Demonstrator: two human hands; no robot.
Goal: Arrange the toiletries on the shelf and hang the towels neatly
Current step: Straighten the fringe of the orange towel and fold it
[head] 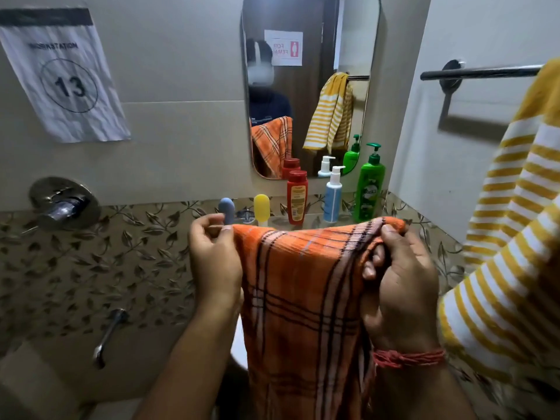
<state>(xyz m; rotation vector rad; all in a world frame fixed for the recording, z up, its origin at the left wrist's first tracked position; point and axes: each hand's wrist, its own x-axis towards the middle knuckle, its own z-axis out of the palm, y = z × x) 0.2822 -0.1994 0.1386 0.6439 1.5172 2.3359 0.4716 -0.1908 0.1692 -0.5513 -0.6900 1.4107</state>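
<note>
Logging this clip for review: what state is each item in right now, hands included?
Orange checked towel: held up by its top edge, hanging down.
Left hand: pinches one top corner.
Right hand: grips the other corner.
Yellow striped towel: draped on towel bar.
Red bottle, white pump bottle, green pump bottle: upright on the ledge.

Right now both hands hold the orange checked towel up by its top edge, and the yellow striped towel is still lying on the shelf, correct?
Not quite. The head view shows the left hand and right hand holding the orange checked towel, but the yellow striped towel hangs from the towel bar, not on the shelf.
</note>
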